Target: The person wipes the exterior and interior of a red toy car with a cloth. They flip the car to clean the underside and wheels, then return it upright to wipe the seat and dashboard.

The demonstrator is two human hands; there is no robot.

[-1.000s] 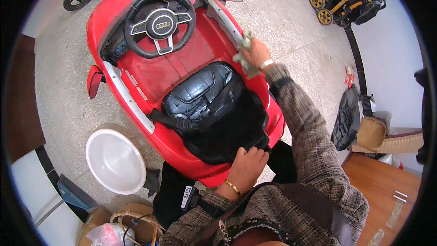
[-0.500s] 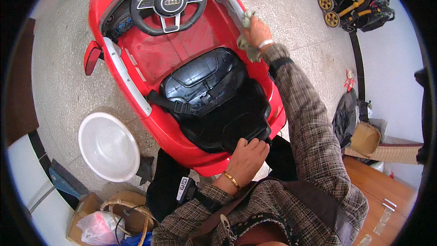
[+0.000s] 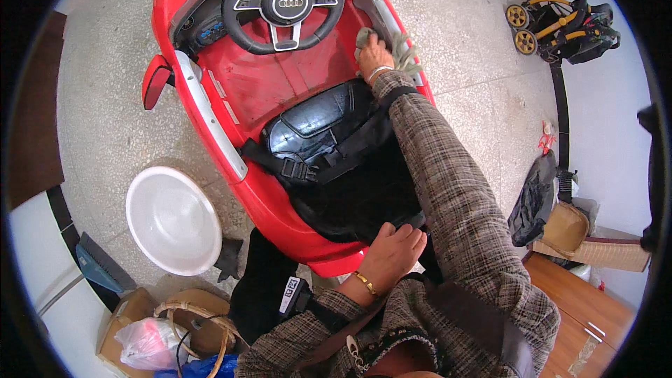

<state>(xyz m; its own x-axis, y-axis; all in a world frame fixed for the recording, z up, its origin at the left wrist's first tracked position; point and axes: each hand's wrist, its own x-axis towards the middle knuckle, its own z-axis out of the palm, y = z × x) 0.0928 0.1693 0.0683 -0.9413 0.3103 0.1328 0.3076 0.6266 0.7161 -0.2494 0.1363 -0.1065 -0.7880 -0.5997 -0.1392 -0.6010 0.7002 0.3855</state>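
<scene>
A red ride-on toy car stands in front of me, with a black steering wheel and a black seat. My right hand is closed on a grey-green rag and presses it against the inner side of the car's right wall. Part of the rag hangs over the silver sill trim. At the near end, my left hand has its fingers bent over the top of the seat back. A black seat belt lies across the seat, partly hidden by my right arm.
On the floor to the left is a white basin. A dustpan, a cardboard box and a wicker basket sit at the lower left. A folded stroller lies at the upper right, near the wall. A wooden cabinet is at the lower right.
My right hand and the rag have moved from the top of the right sill down to its inner side. My left hand stays on the seat back. The whole view has shifted slightly.
</scene>
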